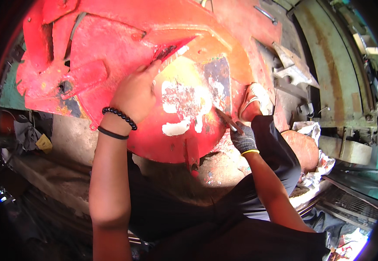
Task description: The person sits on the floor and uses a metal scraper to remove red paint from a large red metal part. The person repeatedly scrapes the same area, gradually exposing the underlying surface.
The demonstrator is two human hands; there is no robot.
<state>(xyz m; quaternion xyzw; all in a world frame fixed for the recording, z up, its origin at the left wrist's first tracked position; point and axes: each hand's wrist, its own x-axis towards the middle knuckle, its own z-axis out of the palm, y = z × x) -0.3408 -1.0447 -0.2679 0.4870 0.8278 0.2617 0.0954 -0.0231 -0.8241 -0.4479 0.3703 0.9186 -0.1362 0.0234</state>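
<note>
A large red-painted metal part [106, 39] lies before me, with a worn patch of white, yellow and bare grey [184, 100] on its rounded section. My left hand [134, 93], bare and with a black beaded bracelet at the wrist, rests on it left of the patch. Its fingers curl against a raised red edge, partly hidden by the hand. In a dark grey knitted glove, my right hand [244, 138] is closed around a slim, flat metal hand tool [227, 119]. The tool's dark tip points up and left, at the patch's right border; its exact kind is unclear.
My shoe [254, 99] stands at the part's right side. Farther right are loose grey metal pieces [295, 71], a rusty round block [301, 148] and a long greenish metal beam [328, 56]. A bolt-like rod [266, 14] lies at the top. Rags [26, 132] hang at left.
</note>
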